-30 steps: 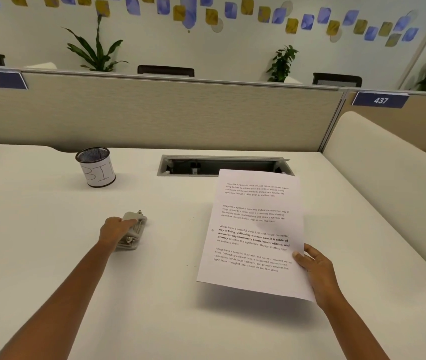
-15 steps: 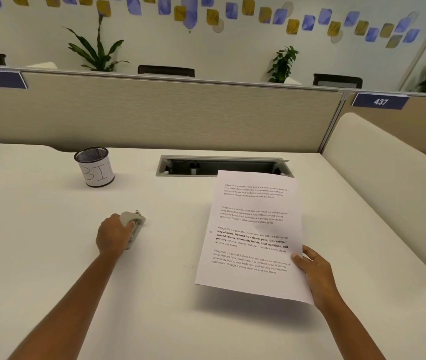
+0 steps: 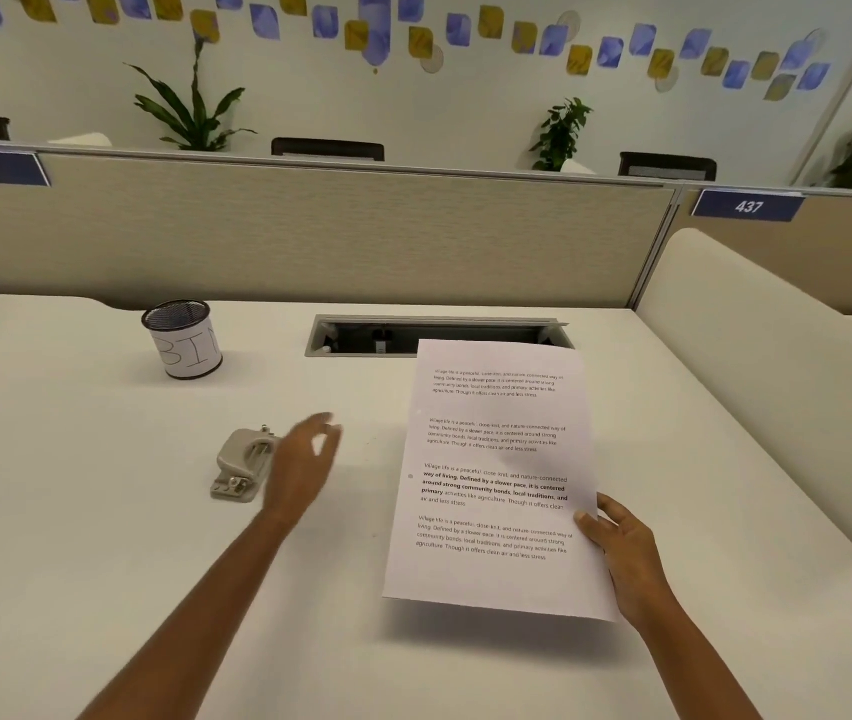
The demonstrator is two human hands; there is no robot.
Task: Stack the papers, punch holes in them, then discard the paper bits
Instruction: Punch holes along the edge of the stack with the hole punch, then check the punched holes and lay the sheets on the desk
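Observation:
My right hand [image 3: 621, 550] grips the lower right edge of the printed papers [image 3: 496, 475] and holds them tilted a little above the white desk [image 3: 76, 537]. One punched hole shows near their left edge. A grey hole punch [image 3: 242, 462] lies on the desk left of centre. My left hand [image 3: 304, 462], blurred, hovers just right of the punch with fingers spread and holds nothing. A black mesh cup [image 3: 185, 339] wrapped in paper marked "BIN" stands at the back left.
An open cable slot [image 3: 372, 337] is set into the desk behind the papers. A beige partition [image 3: 309, 236] closes the back and a cream curved divider [image 3: 777, 356] runs along the right side.
My left hand has let go of the hole punch and moved right, towards the papers. The punch stays on the desk. My right hand keeps the papers where they were.

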